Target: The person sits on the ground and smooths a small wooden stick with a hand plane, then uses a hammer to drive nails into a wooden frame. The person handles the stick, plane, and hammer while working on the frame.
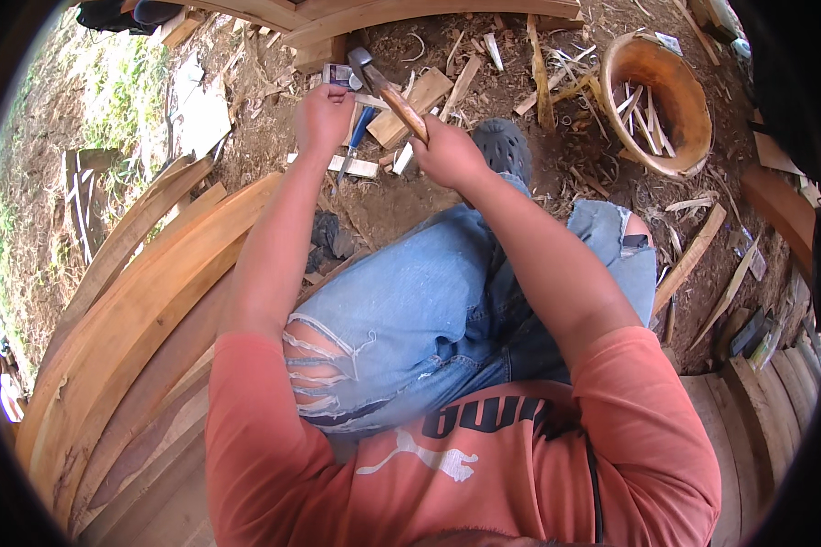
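Observation:
My right hand (pixel 451 156) is closed round the wooden handle of a hammer (pixel 401 108). The hammer's metal head points up and away, beyond my left hand. To its left, my left hand (pixel 325 122) is closed, thumb and fingertips pinched together; whatever they hold is too small to make out. A thin wood strip (pixel 371 102) lies beside those fingertips. Just right of the left wrist is a blue-handled tool (pixel 360 128) with a narrow metal blade, its tip over a pale wood strip (pixel 360 168). A small packet (pixel 341 76) lies just beyond my left hand.
Long curved timbers (pixel 146 319) are stacked at my left. A round orange-brown container (pixel 700 137) with wood slivers inside stands at the far right. Offcuts, including a flat board (pixel 422 108), and shavings litter the dirt. A curved beam (pixel 429 16) crosses the far edge.

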The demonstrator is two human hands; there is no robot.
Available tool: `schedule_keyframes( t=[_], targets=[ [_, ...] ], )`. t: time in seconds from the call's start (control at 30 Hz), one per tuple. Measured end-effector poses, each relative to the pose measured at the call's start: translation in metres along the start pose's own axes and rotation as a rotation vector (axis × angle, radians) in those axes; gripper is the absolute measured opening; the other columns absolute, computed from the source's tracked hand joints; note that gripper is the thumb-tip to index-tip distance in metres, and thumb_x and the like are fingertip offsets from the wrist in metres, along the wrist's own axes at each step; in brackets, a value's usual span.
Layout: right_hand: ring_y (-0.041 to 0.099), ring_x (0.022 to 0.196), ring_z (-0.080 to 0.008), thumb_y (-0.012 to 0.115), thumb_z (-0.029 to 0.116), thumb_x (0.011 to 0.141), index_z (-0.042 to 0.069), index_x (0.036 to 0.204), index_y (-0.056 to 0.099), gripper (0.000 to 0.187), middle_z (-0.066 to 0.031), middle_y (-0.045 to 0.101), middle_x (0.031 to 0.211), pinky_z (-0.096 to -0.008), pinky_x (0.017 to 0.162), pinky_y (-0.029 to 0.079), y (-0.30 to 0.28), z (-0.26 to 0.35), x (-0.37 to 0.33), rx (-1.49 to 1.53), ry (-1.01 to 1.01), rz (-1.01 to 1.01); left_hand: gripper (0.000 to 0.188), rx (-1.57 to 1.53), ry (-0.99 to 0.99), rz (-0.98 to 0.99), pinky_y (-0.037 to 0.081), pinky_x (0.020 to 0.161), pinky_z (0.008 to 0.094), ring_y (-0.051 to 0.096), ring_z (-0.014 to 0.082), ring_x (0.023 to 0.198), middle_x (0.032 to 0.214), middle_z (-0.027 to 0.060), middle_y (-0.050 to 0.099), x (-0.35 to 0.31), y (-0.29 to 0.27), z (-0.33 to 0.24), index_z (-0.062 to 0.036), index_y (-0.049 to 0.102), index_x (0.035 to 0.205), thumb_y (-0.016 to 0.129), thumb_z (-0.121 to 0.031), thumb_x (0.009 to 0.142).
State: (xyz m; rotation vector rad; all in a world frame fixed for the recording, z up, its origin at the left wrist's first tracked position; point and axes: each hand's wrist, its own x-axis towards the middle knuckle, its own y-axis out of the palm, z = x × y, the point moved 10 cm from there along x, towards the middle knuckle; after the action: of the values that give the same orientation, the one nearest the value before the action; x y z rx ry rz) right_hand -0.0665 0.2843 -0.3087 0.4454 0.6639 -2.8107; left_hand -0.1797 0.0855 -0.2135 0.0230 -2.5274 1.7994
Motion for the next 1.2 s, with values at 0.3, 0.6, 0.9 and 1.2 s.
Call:
schedule_keyframes(
  t=[0.3,0.6,0.9,1.2],
  targets=[
    [0.073,0.097,-0.0472,0.065,0.028,0.102,0.005,0.119,0.064,0.029,-0.0246,0.076,0.102,-0.0592,0.087,0.057,0.003,0.004,-0.005,-0.042,-0.032,-0.019,0.024,0.013,0.023,0.002,0.062,0.079,0.0397,0.082,0.0275,0.087,0.095,0.0141,0.084,-0.004,0.0,-0.001,-0.0026,0.082,0.101,0.082,-0.025,0.093],
    [0.074,0.102,-0.0454,0.064,0.029,0.101,0.003,0.119,0.066,0.031,-0.0255,0.076,0.105,-0.0572,0.092,0.058,0.001,-0.01,-0.003,-0.046,0.04,0.042,0.026,-0.009,0.013,0.008,0.062,0.081,0.039,0.082,0.0261,0.088,0.095,0.0131,0.084,-0.001,0.003,0.004,-0.0034,0.083,0.104,0.083,-0.027,0.094],
    [0.075,0.103,-0.0451,0.061,0.029,0.103,0.001,0.123,0.069,0.036,-0.0264,0.077,0.105,-0.0557,0.095,0.058,-0.031,0.015,0.003,0.062,-0.052,-0.126,0.025,-0.001,0.02,-0.019,0.062,0.079,0.0366,0.082,0.0232,0.087,0.095,0.0108,0.084,0.0,-0.001,0.008,-0.0051,0.083,0.104,0.085,-0.027,0.094],
    [0.074,0.105,-0.0453,0.063,0.03,0.102,0.0,0.124,0.067,0.037,-0.0265,0.077,0.109,-0.0551,0.095,0.058,-0.007,-0.019,0.007,-0.052,0.059,0.008,0.024,-0.036,0.029,-0.013,0.063,0.081,0.0365,0.082,0.0246,0.088,0.095,0.0127,0.084,-0.004,-0.002,0.004,-0.0037,0.083,0.104,0.083,-0.026,0.095]
  ],
)
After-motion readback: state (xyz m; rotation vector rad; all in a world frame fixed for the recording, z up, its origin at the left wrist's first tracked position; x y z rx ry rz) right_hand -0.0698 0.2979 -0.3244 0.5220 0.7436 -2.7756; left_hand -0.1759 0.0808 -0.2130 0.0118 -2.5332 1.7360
